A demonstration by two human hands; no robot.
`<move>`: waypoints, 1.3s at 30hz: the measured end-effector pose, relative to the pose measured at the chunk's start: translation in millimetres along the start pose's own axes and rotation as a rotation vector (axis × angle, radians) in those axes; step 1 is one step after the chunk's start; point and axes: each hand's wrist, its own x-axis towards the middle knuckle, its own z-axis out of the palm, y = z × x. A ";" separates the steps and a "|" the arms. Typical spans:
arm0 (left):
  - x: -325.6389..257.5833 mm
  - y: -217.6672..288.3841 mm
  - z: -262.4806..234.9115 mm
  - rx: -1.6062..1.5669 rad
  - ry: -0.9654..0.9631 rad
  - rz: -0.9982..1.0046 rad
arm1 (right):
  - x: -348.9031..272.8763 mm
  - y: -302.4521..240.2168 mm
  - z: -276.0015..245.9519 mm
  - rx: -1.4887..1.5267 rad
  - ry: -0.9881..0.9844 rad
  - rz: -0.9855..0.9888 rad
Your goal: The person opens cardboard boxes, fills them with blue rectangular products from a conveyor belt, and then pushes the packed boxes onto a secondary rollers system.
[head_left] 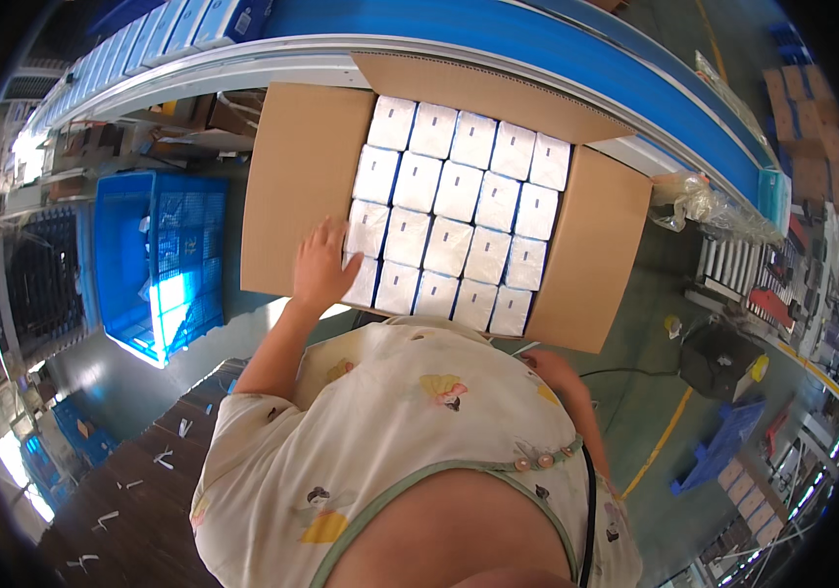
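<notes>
An open cardboard carton (616, 240) stands in front of me with its flaps folded outward. White wrapped packs (450, 245) fill it in several tight rows, each with a small dark mark on top. My left hand (324, 267) rests at the carton's near left edge, fingers spread over the left flap and the thumb by the packs. Nothing is in it. Low beside the carton's near right corner is my right hand (543, 365), partly covered by my clothing. A small pale thing shows by its fingertips, and I cannot make out its grip.
Behind the carton runs a blue conveyor (419, 27), with blue boxes (170, 39) lined up at its left. A blue plastic crate (189, 250) stands left. Clear plastic film (684, 201) hangs at the right. A black cable (630, 371) trails to the right near a blue pallet (718, 451).
</notes>
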 end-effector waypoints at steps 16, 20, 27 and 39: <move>-73.8 -84.8 29.3 -0.084 -0.341 -0.290 | 78.7 47.5 144.8 0.617 0.493 0.095; -81.6 -103.3 45.9 -0.241 -0.309 -0.089 | 66.2 10.2 160.9 0.921 0.631 0.183; -106.1 -107.1 94.7 -0.639 -0.527 0.041 | -24.3 -8.5 142.7 0.795 0.491 0.313; -48.6 -27.6 -76.1 -0.957 -0.597 0.165 | 40.7 -118.4 63.4 0.037 0.808 -0.345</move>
